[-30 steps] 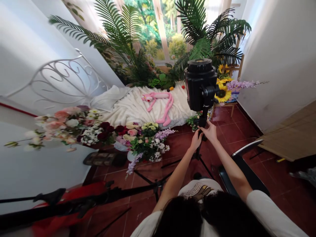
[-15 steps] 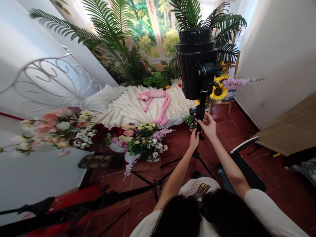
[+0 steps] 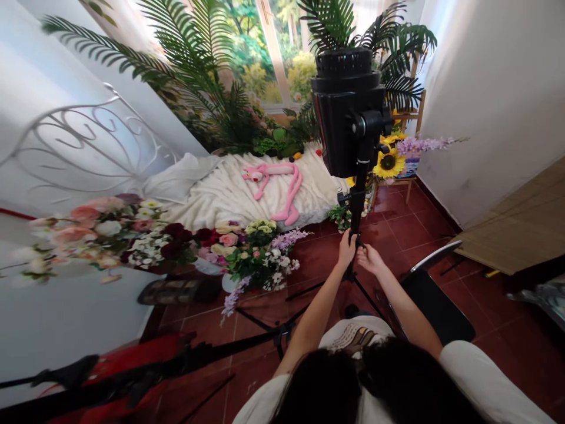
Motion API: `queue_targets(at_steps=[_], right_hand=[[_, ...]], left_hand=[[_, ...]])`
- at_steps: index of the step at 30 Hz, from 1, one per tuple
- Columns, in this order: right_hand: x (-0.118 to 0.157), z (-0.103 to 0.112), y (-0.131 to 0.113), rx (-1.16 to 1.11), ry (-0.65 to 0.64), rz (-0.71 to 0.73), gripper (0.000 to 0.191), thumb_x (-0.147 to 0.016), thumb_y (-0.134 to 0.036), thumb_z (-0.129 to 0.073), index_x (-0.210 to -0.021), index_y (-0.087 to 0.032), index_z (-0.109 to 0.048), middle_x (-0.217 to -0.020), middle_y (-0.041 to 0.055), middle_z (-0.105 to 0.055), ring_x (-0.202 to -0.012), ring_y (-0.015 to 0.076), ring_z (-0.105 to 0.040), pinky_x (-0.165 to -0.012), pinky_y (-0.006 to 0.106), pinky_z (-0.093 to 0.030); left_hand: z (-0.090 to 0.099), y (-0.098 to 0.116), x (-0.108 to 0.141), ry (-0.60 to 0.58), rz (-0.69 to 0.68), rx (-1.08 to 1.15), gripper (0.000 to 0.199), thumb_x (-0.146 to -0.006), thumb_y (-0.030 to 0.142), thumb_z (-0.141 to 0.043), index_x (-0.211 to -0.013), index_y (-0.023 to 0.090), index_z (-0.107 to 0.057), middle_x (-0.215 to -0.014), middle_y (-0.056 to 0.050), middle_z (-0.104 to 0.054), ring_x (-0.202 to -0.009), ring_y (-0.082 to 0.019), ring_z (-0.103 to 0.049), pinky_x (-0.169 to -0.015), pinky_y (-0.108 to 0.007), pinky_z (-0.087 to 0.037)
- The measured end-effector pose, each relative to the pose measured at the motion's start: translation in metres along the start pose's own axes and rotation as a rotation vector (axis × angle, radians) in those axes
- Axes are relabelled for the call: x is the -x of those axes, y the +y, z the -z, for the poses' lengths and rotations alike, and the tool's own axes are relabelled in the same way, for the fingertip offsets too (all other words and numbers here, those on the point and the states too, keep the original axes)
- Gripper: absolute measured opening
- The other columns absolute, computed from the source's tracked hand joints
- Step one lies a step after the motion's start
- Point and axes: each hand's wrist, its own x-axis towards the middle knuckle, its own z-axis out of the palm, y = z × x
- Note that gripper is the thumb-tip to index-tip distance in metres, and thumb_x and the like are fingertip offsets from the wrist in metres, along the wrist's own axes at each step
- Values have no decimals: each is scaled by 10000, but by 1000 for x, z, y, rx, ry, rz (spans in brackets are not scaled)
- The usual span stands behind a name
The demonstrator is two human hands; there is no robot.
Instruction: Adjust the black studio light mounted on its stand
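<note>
A black studio light point(image 3: 342, 126) sits on top of a black light stand point(image 3: 356, 213) in front of me. My left hand point(image 3: 346, 251) is wrapped round the stand's pole below the light. Just to the right and slightly lower, my right hand point(image 3: 371, 259) has its fingers curled in a pinch at a small black knob on the pole's side. The knob is mostly hidden by those fingers. Below both hands, the stand's legs spread over the red tiled floor.
A black folding chair point(image 3: 439, 306) stands at right. Another black stand point(image 3: 220, 347) slants across the lower left. Flower bunches point(image 3: 251, 253) lie before a bed with a white blanket point(image 3: 212, 200) and a pink plush toy point(image 3: 289, 191). Sunflowers point(image 3: 389, 163) are behind the light.
My right hand has moved down the pole, from the upper collar to the knob beside my left hand. The left hand keeps its grip. The view has shifted slightly.
</note>
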Motion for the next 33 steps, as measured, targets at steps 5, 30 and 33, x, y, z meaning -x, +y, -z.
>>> queue_targets(at_steps=[5, 30, 33], right_hand=[[7, -3, 0, -577, -212, -64, 227, -803, -36, -393, -663, -208, -438, -481, -80, -389, -370, 64, -348, -358, 123, -299], [-11, -225, 142, -78, -596, -728, 136, -805, -126, -435, -712, -202, -499, -563, -34, -486, -465, 86, -448, -457, 171, -425], [7, -257, 172, 62, -718, -811, 134, -805, -137, -446, -700, -206, -493, -568, -28, -492, -474, 94, -450, -464, 185, -430]], left_hand=[[1, 0, -1, -23, -17, -1, 400, -901, 450, -423, -1169, 178, -542, -1117, -98, -639, -1010, -185, -600, -927, -332, -445], [252, -26, 158, 976, 56, -70, 424, -892, 545, -385, -1033, 194, -578, -976, -69, -664, -916, -149, -632, -876, -304, -479], [275, -29, 209, 1132, 97, -71, 434, -894, 553, -366, -973, 192, -594, -886, -52, -671, -842, -141, -639, -850, -292, -483]])
